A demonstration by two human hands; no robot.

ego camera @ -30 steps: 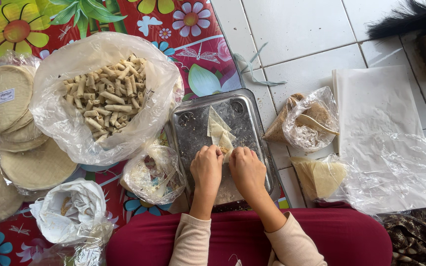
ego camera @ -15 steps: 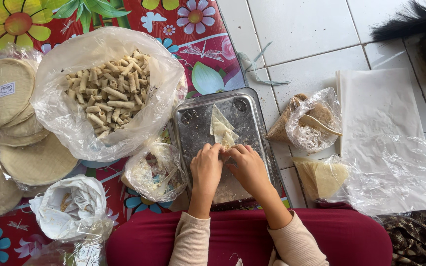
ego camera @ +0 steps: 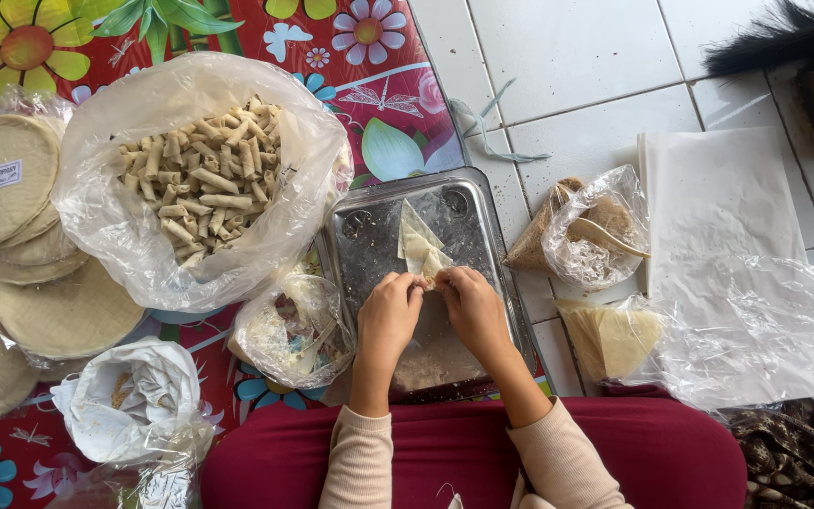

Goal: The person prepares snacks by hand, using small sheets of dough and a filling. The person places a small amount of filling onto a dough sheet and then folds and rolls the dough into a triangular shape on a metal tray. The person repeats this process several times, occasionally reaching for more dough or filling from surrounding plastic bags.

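Left of the metal tray [ego camera: 482,212], crowding its edge: big bag of rolled sticks [ego camera: 202,179], smaller filling bag [ego camera: 289,325]. Right of the tray: bare tile, then a crumb bag [ego camera: 586,226]. On the tray's middle: left hand [ego camera: 390,316] and right hand [ego camera: 471,309] together, pinching a pale triangular wrapper [ego camera: 418,247].

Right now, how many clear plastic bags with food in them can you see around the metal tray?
4. The big bag of rolled sticks upper left of the metal tray, a filling bag at its left edge, a spoon bag right, a wrapper bag below that. Others may be hidden.
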